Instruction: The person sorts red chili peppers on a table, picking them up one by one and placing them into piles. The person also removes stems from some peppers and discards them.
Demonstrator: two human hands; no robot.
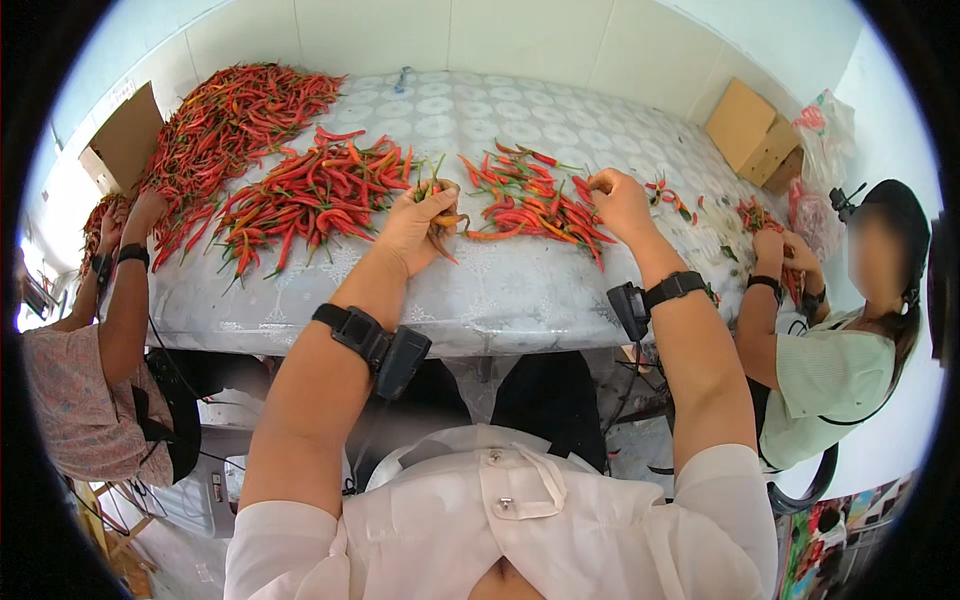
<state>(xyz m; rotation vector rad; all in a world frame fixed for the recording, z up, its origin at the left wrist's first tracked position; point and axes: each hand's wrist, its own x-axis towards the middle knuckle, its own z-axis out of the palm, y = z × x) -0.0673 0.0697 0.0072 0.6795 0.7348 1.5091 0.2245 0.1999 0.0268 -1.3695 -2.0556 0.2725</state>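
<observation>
My left hand (415, 228) is closed around a few chili peppers (437, 240), orange and greenish, their stems poking out above the thumb. My right hand (622, 205) pinches at a red chili pepper (583, 190) at the right edge of a small loose pile of chilies (540, 212). That pile lies between my two hands. Just left of my left hand spreads a bigger heap of red chilies with green stems (310, 195). Both my wrists wear black bands with box-shaped devices.
A patterned plastic-covered table (440, 295) carries everything. At the far left rises a large chili mound (240, 115) beside a cardboard box (125, 140). Another carton (745, 130) and plastic bags (822, 150) stand far right. Co-workers handle chilies at both sides, near my elbows.
</observation>
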